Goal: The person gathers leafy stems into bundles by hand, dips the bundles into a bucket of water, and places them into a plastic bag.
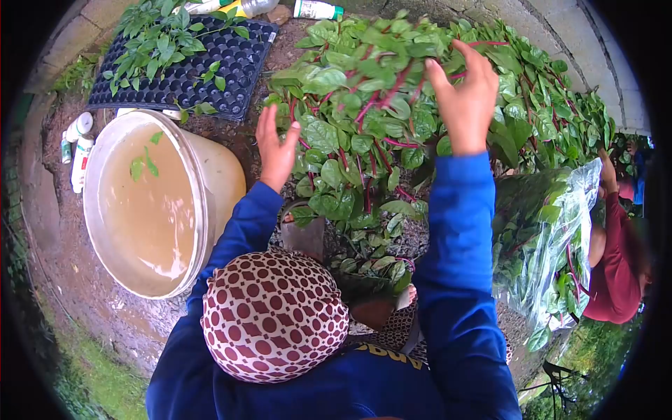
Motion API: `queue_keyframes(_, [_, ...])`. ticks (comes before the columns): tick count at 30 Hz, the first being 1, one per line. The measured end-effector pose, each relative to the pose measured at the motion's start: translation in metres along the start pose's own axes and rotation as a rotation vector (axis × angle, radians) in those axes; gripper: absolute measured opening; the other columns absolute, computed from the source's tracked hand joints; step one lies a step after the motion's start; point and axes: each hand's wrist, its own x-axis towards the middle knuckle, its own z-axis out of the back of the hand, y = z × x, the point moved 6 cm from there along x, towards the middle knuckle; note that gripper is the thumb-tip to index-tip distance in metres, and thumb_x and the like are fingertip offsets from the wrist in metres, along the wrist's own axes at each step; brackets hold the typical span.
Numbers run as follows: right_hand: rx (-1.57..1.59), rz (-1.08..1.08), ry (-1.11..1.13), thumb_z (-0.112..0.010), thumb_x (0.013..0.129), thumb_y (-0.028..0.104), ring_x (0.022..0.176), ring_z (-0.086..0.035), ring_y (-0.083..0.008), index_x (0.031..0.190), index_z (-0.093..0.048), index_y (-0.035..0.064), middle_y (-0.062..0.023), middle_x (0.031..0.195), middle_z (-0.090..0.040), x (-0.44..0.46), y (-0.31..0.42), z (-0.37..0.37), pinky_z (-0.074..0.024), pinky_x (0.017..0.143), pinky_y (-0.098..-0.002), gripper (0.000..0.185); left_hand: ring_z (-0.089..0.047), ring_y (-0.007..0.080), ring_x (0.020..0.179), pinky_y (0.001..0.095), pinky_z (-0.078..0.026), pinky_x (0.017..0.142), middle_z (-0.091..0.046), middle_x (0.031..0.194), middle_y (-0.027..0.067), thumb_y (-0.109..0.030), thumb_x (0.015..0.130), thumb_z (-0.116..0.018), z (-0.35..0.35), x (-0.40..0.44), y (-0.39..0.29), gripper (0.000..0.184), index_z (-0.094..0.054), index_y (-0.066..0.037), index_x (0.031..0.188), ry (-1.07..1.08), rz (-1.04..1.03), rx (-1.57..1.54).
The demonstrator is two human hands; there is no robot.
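Observation:
A large heap of red-stemmed leafy greens [364,129], which look like Malabar spinach, spreads in front of me. At its left edge my left hand [278,148] is raised with thumb and fingers apart, holding nothing that I can see. My right hand [470,98] is over the heap's upper middle, thumb and fingers spread beside the leaves. Some leaves and stems between the two hands are blurred by motion. To the right of my right forearm is a clear plastic bag [579,203] with more of the same greens in it.
A white bucket [224,164] of cloudy brown water with floating leaves stands at left. Behind it lies a black seedling tray [241,66] bearing green cuttings. Bottles [80,162] lie near the bucket. At far right is another person's maroon sleeve [616,259]. A block wall curves behind.

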Motion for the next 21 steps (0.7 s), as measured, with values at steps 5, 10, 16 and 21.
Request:
queue_keyframes(5, [-0.010, -0.396, 0.327, -0.075, 0.069, 0.041, 0.122, -0.042, -0.0334, 0.127, -0.050, 0.0063, -0.0193, 0.127, -0.050, -0.031, -0.082, -0.140, -0.0355, 0.102, -0.0409, 0.072, -0.023, 0.0372, 0.134, 0.0480, -0.018, 0.109, -0.028, 0.144, 0.0201, -0.033, 0.077, -0.066, -0.015, 0.014, -0.026, 0.066, -0.041, -0.006, 0.132, 0.027, -0.105, 0.359])
queue_keyframes(10, [0.367, -0.453, 0.202, -0.070, 0.076, 0.024, 0.098, -0.060, -0.0274, 0.111, -0.060, 0.0016, -0.0183, 0.108, -0.061, -0.103, -0.082, -0.147, -0.0452, 0.090, -0.0364, 0.043, -0.038, 0.0349, 0.123, 0.0435, -0.029, 0.103, -0.043, 0.131, 0.0182, -0.020, 0.080, -0.062, -0.016, 0.041, -0.049, 0.048, -0.048, -0.004, 0.123, -0.099, -0.209, 0.166])
queue_keyframes(16, [0.747, -0.742, 0.128, -0.062, 0.085, 0.015, 0.059, -0.061, -0.0119, 0.092, -0.064, -0.0021, -0.0055, 0.070, -0.065, -0.094, -0.093, -0.141, -0.0508, 0.054, -0.0282, 0.019, -0.058, 0.0314, 0.099, 0.0398, -0.044, 0.085, -0.063, 0.104, 0.0154, -0.032, 0.082, -0.060, -0.049, 0.105, -0.081, 0.037, -0.060, -0.004, 0.107, 0.114, -0.012, 0.067])
queue_keyframes(21, [0.058, -0.554, 0.624, -0.068, 0.071, 0.050, 0.078, -0.067, -0.0274, 0.087, -0.072, 0.0071, -0.0163, 0.083, -0.068, -0.057, -0.055, -0.167, -0.0526, 0.072, -0.0359, 0.046, -0.065, 0.0250, 0.067, 0.0364, -0.049, 0.065, -0.065, 0.066, 0.0086, -0.049, 0.078, -0.064, -0.116, 0.119, -0.067, 0.038, -0.069, -0.011, 0.082, 0.467, 0.042, 0.422])
